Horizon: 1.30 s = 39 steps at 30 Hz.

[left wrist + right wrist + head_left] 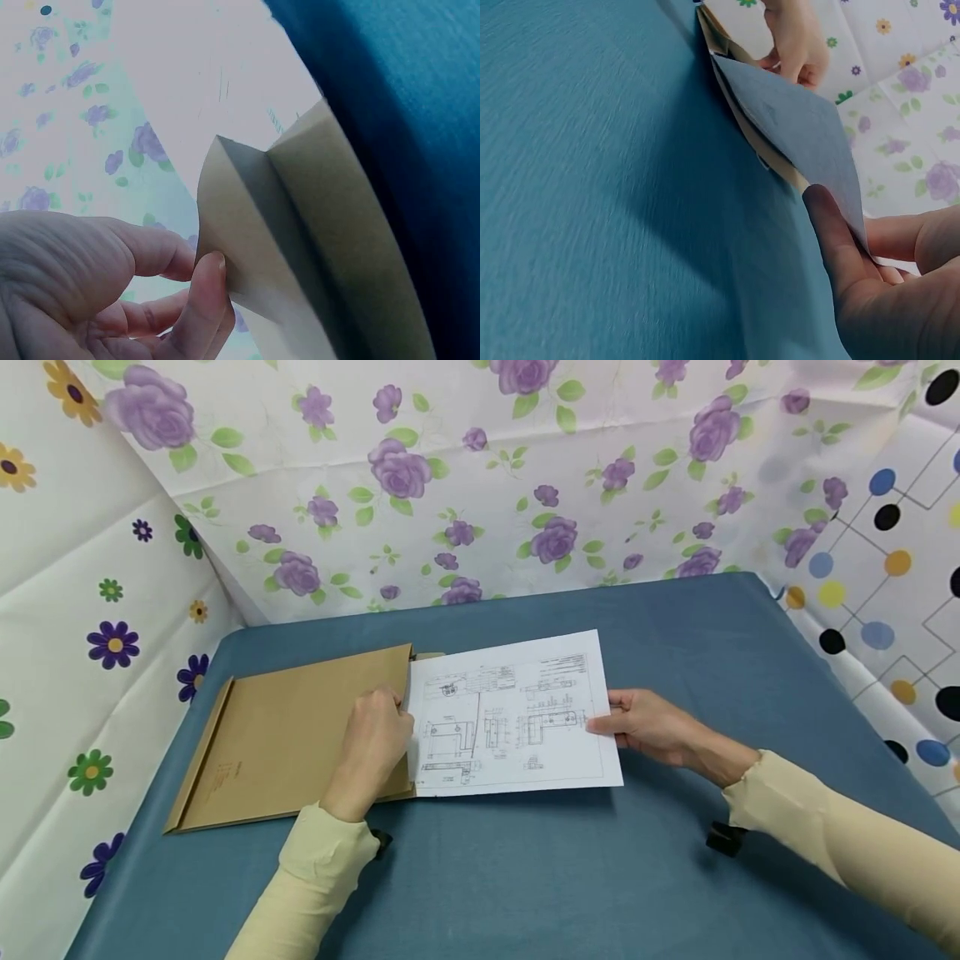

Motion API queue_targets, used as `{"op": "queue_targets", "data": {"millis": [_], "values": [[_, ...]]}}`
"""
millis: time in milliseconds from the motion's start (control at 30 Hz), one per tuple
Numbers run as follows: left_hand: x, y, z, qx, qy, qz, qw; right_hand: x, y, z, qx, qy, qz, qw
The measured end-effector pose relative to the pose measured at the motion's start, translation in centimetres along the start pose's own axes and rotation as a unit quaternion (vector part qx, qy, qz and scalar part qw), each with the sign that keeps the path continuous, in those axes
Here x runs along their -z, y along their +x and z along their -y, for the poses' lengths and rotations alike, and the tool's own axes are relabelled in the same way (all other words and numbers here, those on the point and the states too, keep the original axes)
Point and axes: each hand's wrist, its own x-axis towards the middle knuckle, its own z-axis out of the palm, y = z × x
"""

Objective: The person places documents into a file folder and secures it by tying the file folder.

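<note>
A brown cardboard file folder [292, 735] lies on the left half of the table. My left hand [377, 739] pinches its right edge between thumb and fingers; the left wrist view shows the cardboard flap [247, 247] lifted there. White paper [517, 760] with printed technical drawings sticks out of the folder's right end, its left part hidden inside. At the paper's right edge my right hand [660, 727] grips it, thumb on top and fingers beneath. In the right wrist view the paper [795, 112] slants up off the table toward that hand.
A blue cloth [540, 877] covers the table. Flower-printed sheeting [442, 485] stands behind it and on the left, and dotted sheeting [892, 635] on the right. Small black devices [725, 839] sit under both wrists.
</note>
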Motion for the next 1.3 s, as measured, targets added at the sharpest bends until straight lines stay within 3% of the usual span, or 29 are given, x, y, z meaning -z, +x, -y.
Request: {"op": "queue_targets", "data": {"millis": [533, 667, 900, 1067, 1300], "values": [[0.3, -0.2, 0.2, 0.003, -0.003, 0.003, 1.0, -4.0, 3.0, 1.1, 0.018, -0.019, -0.011, 0.9996], [0.4, -0.1, 0.1, 0.001, -0.002, 0.003, 1.0, -5.0, 3.6, 1.5, 0.013, -0.027, 0.012, 0.9995], [0.3, 0.0, 0.0, -0.002, 0.0, 0.001, 1.0, -4.9, 4.2, 2.6, -0.009, -0.108, 0.061, 0.9923], [0.2, -0.1, 0.0, -0.001, 0.001, -0.002, 1.0, -4.9, 4.8, 3.6, 0.011, -0.117, 0.046, 0.992], [0.1, -0.1, 0.0, -0.006, 0.0, -0.01, 0.9999, -6.6, 5.9, 3.5, 0.019, -0.102, 0.018, 0.9944]]}}
